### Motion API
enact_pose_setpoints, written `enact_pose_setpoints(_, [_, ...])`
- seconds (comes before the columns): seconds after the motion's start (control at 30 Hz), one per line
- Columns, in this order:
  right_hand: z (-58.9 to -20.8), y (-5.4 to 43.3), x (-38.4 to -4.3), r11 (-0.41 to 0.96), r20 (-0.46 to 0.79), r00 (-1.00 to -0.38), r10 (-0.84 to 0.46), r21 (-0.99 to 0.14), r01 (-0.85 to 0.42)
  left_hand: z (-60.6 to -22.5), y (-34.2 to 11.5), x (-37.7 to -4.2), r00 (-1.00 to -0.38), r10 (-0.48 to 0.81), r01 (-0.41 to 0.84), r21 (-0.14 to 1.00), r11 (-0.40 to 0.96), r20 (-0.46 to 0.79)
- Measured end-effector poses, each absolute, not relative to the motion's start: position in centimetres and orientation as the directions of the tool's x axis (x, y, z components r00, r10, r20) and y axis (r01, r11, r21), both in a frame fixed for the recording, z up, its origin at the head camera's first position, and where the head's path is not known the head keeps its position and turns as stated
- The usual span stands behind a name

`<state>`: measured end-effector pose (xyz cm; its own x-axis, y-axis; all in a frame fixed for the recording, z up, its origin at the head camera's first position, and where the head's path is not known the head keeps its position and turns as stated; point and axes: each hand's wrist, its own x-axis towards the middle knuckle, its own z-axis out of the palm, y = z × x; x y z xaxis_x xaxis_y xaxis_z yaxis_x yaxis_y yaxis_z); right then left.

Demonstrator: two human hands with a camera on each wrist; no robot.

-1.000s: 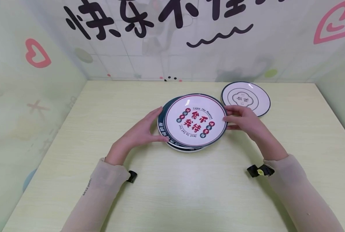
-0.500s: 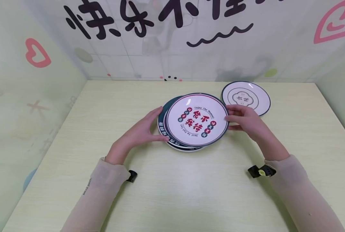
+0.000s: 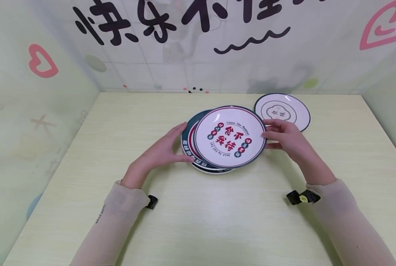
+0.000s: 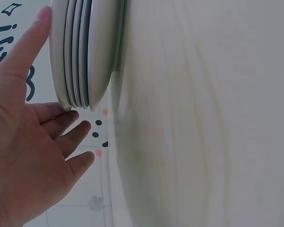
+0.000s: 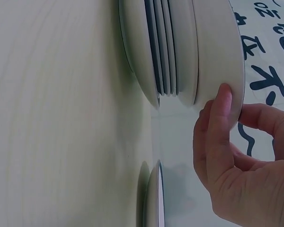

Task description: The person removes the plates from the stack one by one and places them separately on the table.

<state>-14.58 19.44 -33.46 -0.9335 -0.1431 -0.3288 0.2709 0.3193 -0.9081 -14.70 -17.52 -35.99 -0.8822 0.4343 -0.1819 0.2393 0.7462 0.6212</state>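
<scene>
A pale, wood-grained surface (image 3: 198,221) is spread out beneath both hands. Nearest, behind the fingers, two light sleeves (image 3: 116,218) are seen, with a dark strap (image 3: 303,197) worn at the right wrist. Ahead, a stack of plates (image 4: 80,56) is bracketed by the left hand (image 3: 158,147): its fingers are spread and loosely bent, resting against the rim with the thumb on the near side. By the right hand (image 3: 286,138), the top plate (image 3: 229,138) is pinched at its edge, thumb above and other fingers beneath. This plate is slid towards the right fingers, so it overhangs the stack; whether it is fully lifted cannot be told.

The glossy plates are judged stiff, moderately heavy when piled, somewhat slippery and breakable if dropped. The overhanging rim is best taken between thumb and fingers, while the lower plates are steadied from the opposite side.

Beyond the right fingers, another plate (image 3: 279,111) is laid flat, and farthest, a wall (image 3: 184,70) is covered with large dark lettering.
</scene>
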Motion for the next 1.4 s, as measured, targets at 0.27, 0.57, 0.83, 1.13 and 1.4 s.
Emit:
enact_pose_setpoints(0.27, [-33.1,20.0,-14.4,0.312,-0.297,-0.946,-0.132,-0.918,0.245,-36.0,-17.5,-14.6,-0.884,0.428,0.228,0.626,0.746,-0.188])
enact_pose_setpoints(0.57, [-32.8,20.4,-14.1,0.316,-0.263,-0.957,-0.126,-0.925,0.213,-35.8,-17.5,-14.6,-0.884,0.43,0.233,0.622,0.747,-0.185])
enact_pose_setpoints(0.83, [-32.7,20.7,-14.0,0.307,-0.251,-0.961,-0.114,-0.929,0.206,-35.8,-17.5,-14.6,-0.884,0.425,0.225,0.619,0.752,-0.194])
enact_pose_setpoints(1.13, [-32.7,21.7,-14.0,0.278,-0.227,-0.969,-0.102,-0.941,0.192,-35.8,-17.5,-14.6,-0.885,0.426,0.229,0.623,0.748,-0.186])
enact_pose_setpoints(1.4, [-32.7,23.1,-13.8,0.15,-0.22,-0.972,-0.077,-0.967,0.207,-35.9,-17.6,-14.5,-0.884,0.432,0.235,0.628,0.742,-0.179])
